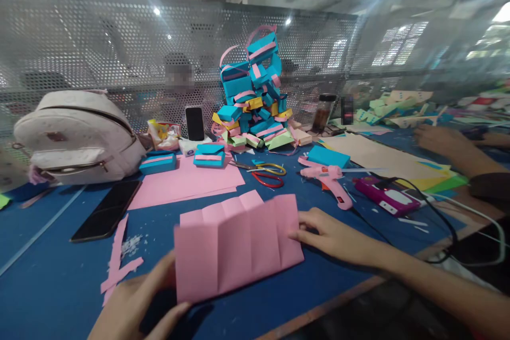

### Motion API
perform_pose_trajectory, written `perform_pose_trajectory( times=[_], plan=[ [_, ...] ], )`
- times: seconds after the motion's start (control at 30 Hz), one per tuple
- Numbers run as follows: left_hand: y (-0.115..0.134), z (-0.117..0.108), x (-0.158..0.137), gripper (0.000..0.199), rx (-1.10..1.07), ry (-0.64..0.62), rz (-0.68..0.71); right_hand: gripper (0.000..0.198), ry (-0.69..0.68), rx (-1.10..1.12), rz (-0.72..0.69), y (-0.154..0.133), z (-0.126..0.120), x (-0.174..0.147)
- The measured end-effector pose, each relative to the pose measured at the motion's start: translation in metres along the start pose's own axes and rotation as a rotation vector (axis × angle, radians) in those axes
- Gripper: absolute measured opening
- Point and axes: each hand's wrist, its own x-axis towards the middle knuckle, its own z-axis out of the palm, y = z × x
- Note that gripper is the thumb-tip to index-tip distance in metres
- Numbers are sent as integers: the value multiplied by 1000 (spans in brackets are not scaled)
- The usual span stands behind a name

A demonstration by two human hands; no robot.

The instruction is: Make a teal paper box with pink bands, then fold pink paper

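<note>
A pink sheet of paper (235, 255) with several upright creases stands partly folded over the blue table top (239, 324). My right hand (319, 231) pinches its right edge between thumb and fingers. At the lower left corner, my left hand (139, 297) has its thumb along the bottom and its fingers partly behind the sheet. Torn pink strips (119, 265) and small white shreds (133, 244) lie beside my left hand. Beyond my right hand rests a pink hot glue gun (329, 180). Red and yellow handled scissors (266, 172) lie behind the folded paper.
A white backpack (79, 138) and a black phone (107, 210) are on the left. Flat pink sheets (183, 183) and small blue paper boxes (209, 155) lie ahead, before a tall pile of blue paper bags (239, 85). Cables and a purple device (388, 196) sit right, near another person's arm (458, 149).
</note>
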Motion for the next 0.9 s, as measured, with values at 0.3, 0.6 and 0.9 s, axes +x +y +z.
perform_pose_trajectory(
  times=[0.3, 0.6, 0.9],
  plan=[
    [19, 0, 47, 54, 460, -1, 546, 26, -204, 212, 107, 1, 7, 42],
    [-6, 60, 51, 50, 456, -161, 692, 17, -122, 23, 18, -1, -5, 63],
    [-14, 66, 57, 45, 561, -49, 703, 57, -185, -45, -661, -13, 23, 66]
  ],
)
